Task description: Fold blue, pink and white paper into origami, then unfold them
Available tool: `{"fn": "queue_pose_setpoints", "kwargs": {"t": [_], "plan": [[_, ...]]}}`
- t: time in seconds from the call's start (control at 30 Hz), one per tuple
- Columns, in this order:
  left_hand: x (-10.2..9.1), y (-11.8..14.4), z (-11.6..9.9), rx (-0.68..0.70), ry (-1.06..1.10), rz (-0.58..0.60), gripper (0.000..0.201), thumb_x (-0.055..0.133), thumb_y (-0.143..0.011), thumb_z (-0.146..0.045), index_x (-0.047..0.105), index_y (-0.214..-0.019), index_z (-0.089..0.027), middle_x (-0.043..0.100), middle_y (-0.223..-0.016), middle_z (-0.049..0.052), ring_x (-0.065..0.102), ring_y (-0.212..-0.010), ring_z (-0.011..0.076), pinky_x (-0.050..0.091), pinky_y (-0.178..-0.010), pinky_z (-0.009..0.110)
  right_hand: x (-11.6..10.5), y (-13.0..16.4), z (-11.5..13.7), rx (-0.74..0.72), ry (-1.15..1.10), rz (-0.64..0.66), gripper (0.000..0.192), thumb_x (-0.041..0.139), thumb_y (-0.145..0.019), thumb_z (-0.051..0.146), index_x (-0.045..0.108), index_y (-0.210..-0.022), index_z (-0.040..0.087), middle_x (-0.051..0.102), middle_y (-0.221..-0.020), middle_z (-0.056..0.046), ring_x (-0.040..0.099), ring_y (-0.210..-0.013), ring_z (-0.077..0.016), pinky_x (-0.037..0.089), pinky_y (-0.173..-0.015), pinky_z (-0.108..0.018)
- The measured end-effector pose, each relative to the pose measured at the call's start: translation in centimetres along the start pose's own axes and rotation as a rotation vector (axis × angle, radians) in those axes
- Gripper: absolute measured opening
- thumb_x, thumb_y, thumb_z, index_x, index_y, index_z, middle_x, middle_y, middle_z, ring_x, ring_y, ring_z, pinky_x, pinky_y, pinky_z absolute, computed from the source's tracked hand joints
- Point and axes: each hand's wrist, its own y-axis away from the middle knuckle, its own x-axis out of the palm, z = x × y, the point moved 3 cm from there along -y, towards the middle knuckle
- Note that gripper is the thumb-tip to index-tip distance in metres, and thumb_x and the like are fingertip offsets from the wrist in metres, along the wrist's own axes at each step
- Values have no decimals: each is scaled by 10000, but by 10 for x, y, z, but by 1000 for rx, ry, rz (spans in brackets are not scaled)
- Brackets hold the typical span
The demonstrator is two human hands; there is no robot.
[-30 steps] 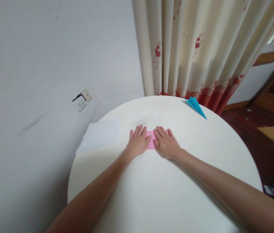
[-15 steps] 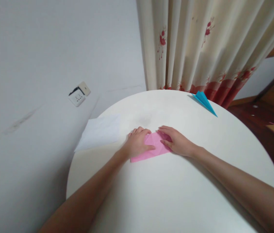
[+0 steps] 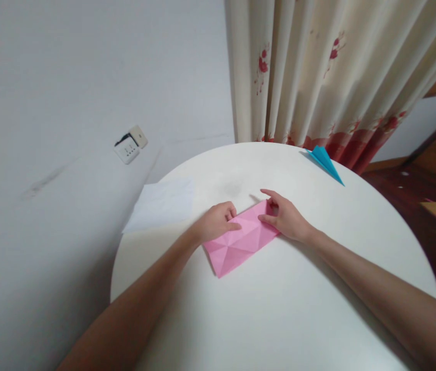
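A creased pink paper (image 3: 241, 243) lies on the round white table (image 3: 264, 309), its near corner pointing toward me. My left hand (image 3: 218, 222) grips the paper's left far edge with curled fingers and thumb on top. My right hand (image 3: 286, 217) pinches the paper's far right corner between thumb and fingers. The sheet shows several diagonal fold lines and lies nearly flat.
A white sheet (image 3: 161, 204) overhangs the table's left edge. A blue paper plane (image 3: 325, 161) rests at the far right rim. A cream curtain (image 3: 318, 72) with red flowers hangs behind. A wall socket (image 3: 129, 146) sits on the grey wall; wooden furniture stands at right.
The pink paper has been opened out from a small folded strip under flat palms into a wider sheet. Both hands shifted from pressing down to gripping its far edge.
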Motion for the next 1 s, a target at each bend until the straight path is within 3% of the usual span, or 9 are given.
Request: {"fn": "queue_pose_setpoints", "kwargs": {"t": [0.13,0.27,0.33,0.6,0.8,1.0], "plan": [[-3,-8,0,45,244,-124,237,680,-751,-369,624,-861,-166,595,-656,-17,544,-599,122,375,-559,229,-3,-3,-4,236,-448,-30,629,733,-745,338,527,-1320,191,656,-751,-10,551,-593,-151,439,-554,-288],[-9,-11,2,43,340,-303,340,710,-746,-427,709,-929,-140,673,-747,31,587,-658,139,410,-582,239,-5,-6,-5,318,-611,-63,286,723,-754,400,676,-862,139,637,-674,-31,508,-551,-119,381,-518,-263],[-9,-10,2,42,406,-307,356,730,-733,-441,723,-921,-138,720,-839,63,629,-728,162,451,-630,252,-6,-6,-4,307,-602,-68,294,706,-765,421,643,-708,140,581,-591,-14,457,-512,-102,327,-487,-255],[-10,-6,-3,-2,591,-214,409,719,-766,-341,722,-1127,-150,745,-1072,104,688,-849,196,528,-725,284,-5,-5,-4,240,-768,-64,193,677,-787,342,660,-807,151,598,-632,-2,478,-530,-102,327,-499,-246],[-16,-5,-4,13,564,-222,368,701,-765,-303,739,-1096,-146,745,-1063,99,673,-838,183,506,-715,270,-7,-3,-1,257,-902,-56,164,691,-732,269,704,-858,165,610,-639,-1,507,-537,-111,341,-500,-247],[-18,-4,-6,19,466,-264,223,617,-757,-219,767,-911,-160,746,-878,56,630,-719,147,453,-633,239,-11,-3,-2,235,-927,-47,188,608,-689,206,754,-799,160,643,-663,-47,543,-582,-148,387,-528,-283]]}}
